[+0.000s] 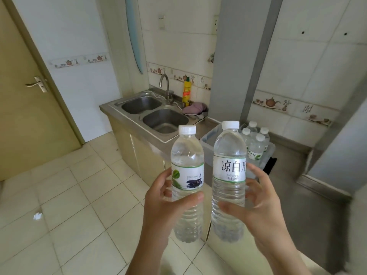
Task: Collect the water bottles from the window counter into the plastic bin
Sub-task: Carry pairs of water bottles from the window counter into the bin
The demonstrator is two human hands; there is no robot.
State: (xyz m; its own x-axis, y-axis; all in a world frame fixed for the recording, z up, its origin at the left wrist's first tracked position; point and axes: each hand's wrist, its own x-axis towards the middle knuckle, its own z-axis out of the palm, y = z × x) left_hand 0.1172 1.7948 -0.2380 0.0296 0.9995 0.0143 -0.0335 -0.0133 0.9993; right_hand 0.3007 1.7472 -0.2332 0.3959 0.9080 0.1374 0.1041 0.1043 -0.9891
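While each hand holds one bottle [187,155] — four bottles [256,142] binned

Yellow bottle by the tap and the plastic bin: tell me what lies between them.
In the head view, a crumpled purple cloth lies on the steel counter between the yellow bottle and the plastic bin, with a white cord beside it.

The bottle in the right hand [258,197] has a white label [230,167] with big black letters 凉白开, the same letters partly show on a bottle in the bin [255,154], and the small print on the other labels is too tiny to read.
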